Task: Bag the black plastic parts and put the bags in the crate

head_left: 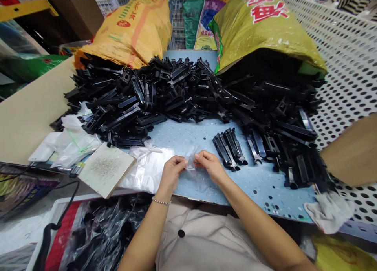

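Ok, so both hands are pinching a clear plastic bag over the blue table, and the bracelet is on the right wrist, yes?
No: the bracelet is on the left wrist, not the right, as the head view shows. The left hand and right hand pinch the clear plastic bag over the blue table.

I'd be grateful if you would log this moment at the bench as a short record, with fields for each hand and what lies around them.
Left hand: the left hand holds a clear plastic bag; a silver bracelet is on its wrist
Right hand: the right hand holds the same bag
Beside the hands: a stack of clear plastic bags; a small row of black plastic parts
Surface: a speckled light blue tabletop
Beyond: a large heap of black plastic parts; yellow woven sack; olive woven sack
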The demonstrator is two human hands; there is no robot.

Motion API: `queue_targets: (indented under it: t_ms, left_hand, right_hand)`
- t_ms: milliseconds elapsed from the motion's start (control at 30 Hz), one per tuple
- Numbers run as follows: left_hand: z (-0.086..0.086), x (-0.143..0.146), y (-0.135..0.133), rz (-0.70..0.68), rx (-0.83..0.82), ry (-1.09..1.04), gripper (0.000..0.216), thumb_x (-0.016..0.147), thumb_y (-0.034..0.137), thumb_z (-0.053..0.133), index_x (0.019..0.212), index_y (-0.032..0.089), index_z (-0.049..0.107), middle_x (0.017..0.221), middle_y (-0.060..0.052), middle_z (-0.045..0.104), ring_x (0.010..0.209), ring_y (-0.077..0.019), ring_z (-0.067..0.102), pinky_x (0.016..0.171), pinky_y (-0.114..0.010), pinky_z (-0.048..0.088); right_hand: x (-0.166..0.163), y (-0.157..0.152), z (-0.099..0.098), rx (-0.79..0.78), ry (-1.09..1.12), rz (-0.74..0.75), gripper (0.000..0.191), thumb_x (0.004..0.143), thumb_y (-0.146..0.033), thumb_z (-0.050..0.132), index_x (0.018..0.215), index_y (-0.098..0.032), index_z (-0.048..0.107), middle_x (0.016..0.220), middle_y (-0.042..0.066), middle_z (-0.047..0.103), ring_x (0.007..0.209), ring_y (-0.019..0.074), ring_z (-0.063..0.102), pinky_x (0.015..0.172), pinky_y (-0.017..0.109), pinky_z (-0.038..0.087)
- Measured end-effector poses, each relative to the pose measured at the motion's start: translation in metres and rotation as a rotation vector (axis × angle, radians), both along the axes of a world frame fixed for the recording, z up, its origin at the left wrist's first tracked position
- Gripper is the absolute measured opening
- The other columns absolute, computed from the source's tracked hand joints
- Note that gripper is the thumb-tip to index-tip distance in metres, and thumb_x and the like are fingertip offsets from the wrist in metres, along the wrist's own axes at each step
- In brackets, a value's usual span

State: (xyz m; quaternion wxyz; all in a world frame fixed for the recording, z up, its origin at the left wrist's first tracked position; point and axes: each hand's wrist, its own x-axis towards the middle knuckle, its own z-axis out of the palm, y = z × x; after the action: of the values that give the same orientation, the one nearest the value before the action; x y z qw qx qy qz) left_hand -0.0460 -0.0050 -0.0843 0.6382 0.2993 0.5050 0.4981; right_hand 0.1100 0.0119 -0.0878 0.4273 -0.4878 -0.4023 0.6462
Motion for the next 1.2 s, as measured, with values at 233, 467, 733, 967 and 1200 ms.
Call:
queue_targets:
  t_ms: [233,467,733,967,1200]
  left_hand:
    - [-0.007,0.005,-0.003,-0.02,0.033,-0.013,0.032,0.053,0.025,0.084,0.061,0.015,0.054,0.073,0.003,0.057,0.066,-0.0094,0.051,0.065,-0.022,0.04]
    - [-0.005,0.005,-0.005,-0.028,0.01,-0.004,0.037,0.051,0.025,0.084,0.06,0.016,0.049,0.074,0.002,0.055,0.067,-0.0094,0.051,0.063,-0.021,0.041]
    - [0.006,-0.021,-0.001,0.057,0.134,0.123,0.025,0.065,0.024,0.074,0.066,0.018,0.05,0.078,0.0,0.06,0.066,-0.0106,0.053,0.063,-0.022,0.043]
    - [0.005,-0.032,-0.004,-0.163,0.481,0.72,0.029,0.082,0.012,0.049,0.092,0.023,0.074,0.098,-0.007,0.066,0.094,-0.0196,0.062,0.089,-0.034,0.046]
    - [0.002,-0.008,0.005,-0.195,0.406,0.693,0.044,0.073,0.013,0.062,0.116,0.023,0.067,0.11,-0.006,0.061,0.064,-0.0104,0.053,0.07,-0.028,0.049]
  right_hand:
    - [-0.006,-0.002,-0.003,0.035,-0.034,0.116,0.034,0.072,-0.051,0.071,0.075,-0.019,0.057,0.067,-0.004,0.054,0.062,0.0113,0.047,0.06,0.025,0.038]
    - [-0.005,-0.005,0.001,-0.019,-0.009,0.089,0.026,0.07,-0.041,0.069,0.07,-0.019,0.055,0.062,-0.005,0.051,0.059,0.0108,0.044,0.059,0.025,0.035]
    - [0.011,0.001,0.002,-0.035,0.015,-0.063,0.022,0.067,-0.039,0.066,0.066,-0.021,0.053,0.07,-0.001,0.057,0.073,0.017,0.056,0.073,0.032,0.05]
    - [0.055,0.017,0.023,0.267,-0.733,-0.034,0.024,0.087,-0.044,0.051,0.085,-0.021,0.06,0.088,0.007,0.063,0.086,0.0234,0.059,0.077,0.036,0.046]
    - [0.073,0.054,0.041,0.258,-1.418,0.108,0.015,0.084,-0.028,0.058,0.093,-0.016,0.058,0.098,0.016,0.064,0.085,0.0278,0.063,0.071,0.036,0.045]
